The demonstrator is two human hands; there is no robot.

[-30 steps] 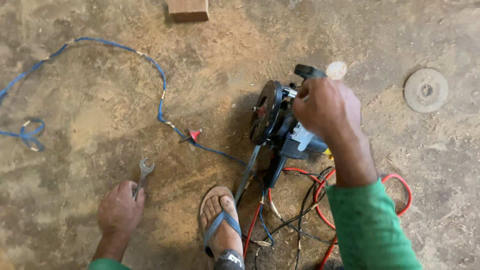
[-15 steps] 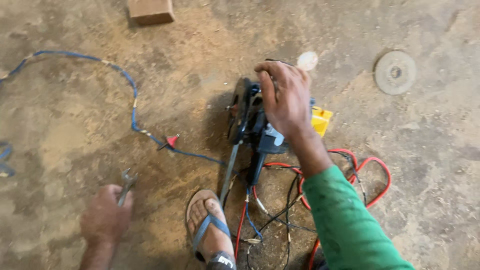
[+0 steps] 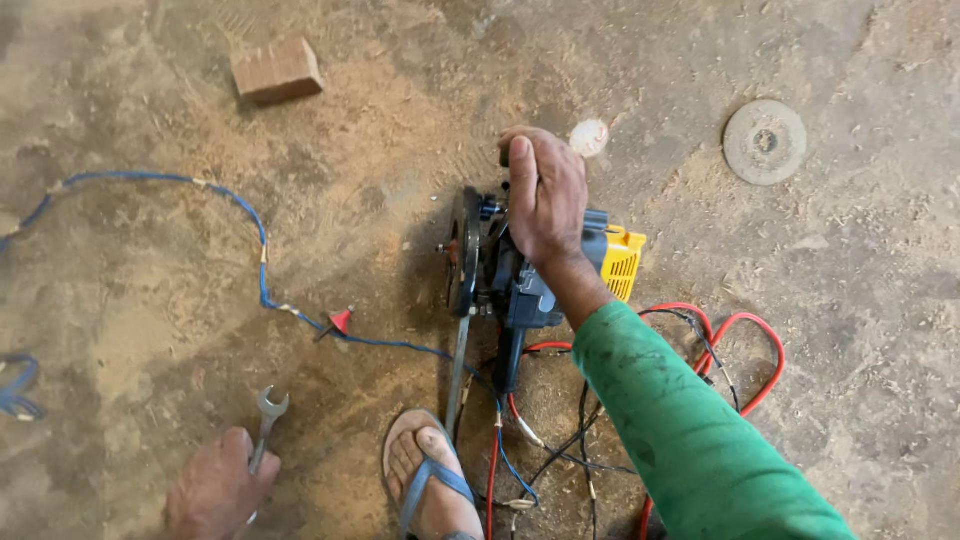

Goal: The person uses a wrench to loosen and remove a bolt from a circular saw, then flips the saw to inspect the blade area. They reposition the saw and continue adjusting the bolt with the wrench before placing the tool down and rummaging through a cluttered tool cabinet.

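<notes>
My right hand (image 3: 545, 195) is closed around the top handle of the circular saw (image 3: 520, 265), which stands on the sawdust-covered floor (image 3: 150, 250) near the centre of the view. My left hand (image 3: 215, 490) is closed on the shaft of an open-ended spanner (image 3: 265, 425) at the near left edge of the view.

Saw orientation: the long axis of the body runs near to far. The blade guard (image 3: 462, 250) sits on the left side with its flat face turned left; the yellow vented housing (image 3: 622, 262) projects to the right. A metal bar (image 3: 458, 370) extends from the saw base toward the near side, ending just beside my sandalled foot (image 3: 428, 480).

Clearance: the floor far and left of the saw is open up to a wood block (image 3: 278, 70). A blue cable (image 3: 240, 210) crosses the left area and reaches the near side of the saw. Red cable (image 3: 745, 350) and dark leads loop near and right of the saw. A grey abrasive disc (image 3: 765, 142) lies well apart at the far right; a small pale disc (image 3: 588, 138) lies just beyond my right hand.
</notes>
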